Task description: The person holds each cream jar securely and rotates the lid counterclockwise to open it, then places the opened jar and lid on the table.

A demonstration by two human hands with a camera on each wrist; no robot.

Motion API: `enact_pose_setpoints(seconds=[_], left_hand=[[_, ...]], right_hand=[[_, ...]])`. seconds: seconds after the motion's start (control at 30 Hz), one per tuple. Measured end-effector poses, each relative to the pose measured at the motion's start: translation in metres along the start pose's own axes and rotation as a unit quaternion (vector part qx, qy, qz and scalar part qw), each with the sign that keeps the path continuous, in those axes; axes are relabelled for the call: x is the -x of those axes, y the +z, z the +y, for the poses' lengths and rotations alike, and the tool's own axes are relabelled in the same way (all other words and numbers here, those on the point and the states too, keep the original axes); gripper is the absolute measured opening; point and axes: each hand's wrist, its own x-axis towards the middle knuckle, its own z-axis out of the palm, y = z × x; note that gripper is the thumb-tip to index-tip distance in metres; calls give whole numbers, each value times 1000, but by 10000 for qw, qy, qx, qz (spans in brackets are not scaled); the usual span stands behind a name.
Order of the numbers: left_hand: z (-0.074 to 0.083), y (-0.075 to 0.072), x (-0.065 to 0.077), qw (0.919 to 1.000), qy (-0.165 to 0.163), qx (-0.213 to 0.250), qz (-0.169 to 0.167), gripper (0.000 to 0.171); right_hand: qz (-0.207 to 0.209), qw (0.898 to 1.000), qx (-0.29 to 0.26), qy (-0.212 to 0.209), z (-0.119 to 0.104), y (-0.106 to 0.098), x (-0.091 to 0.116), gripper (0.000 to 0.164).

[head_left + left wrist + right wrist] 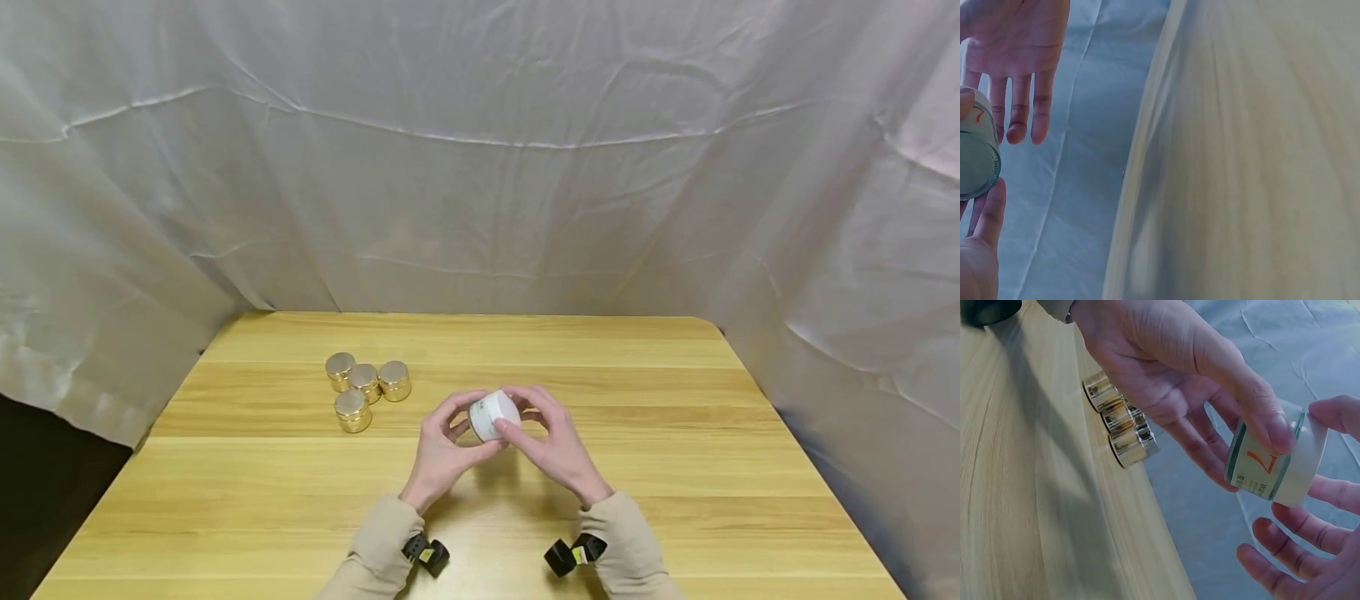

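Both hands hold a small glass jar [483,422] with a white lid [507,407] above the table, its lid end tilted to the right. My left hand [437,462] grips the glass body between thumb and fingers. On the lid side, my right hand [553,448] holds the lid with thumb and fingertips, its other fingers spread in the right wrist view. A red 7 and small print show on the jar's label [1260,464]. Its round base [977,165] faces the camera in the left wrist view.
Several gold-coloured lidded jars [364,382] stand grouped on the wooden table [600,358], beyond and left of the hands. Pale curtains [480,200] enclose the table at the back and sides. A black strapped device [426,553] sits on each sleeve cuff.
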Motion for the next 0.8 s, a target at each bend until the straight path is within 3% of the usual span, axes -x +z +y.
enact_pose_setpoints(seconds=[0.2,0.47,0.8], left_hand=[[-1,-2,-1,9994,-296,129,-96,62],[-9,-8,-3,9948,-570,698,-473,63],[-14,-14,-2,9913,-748,944,-537,67]], right_hand=[[257,9990,351,-39,-3,3,-1,38],[481,9961,737,-15,-8,8,-2,31],[394,9961,786,14,-15,8,-1,27]])
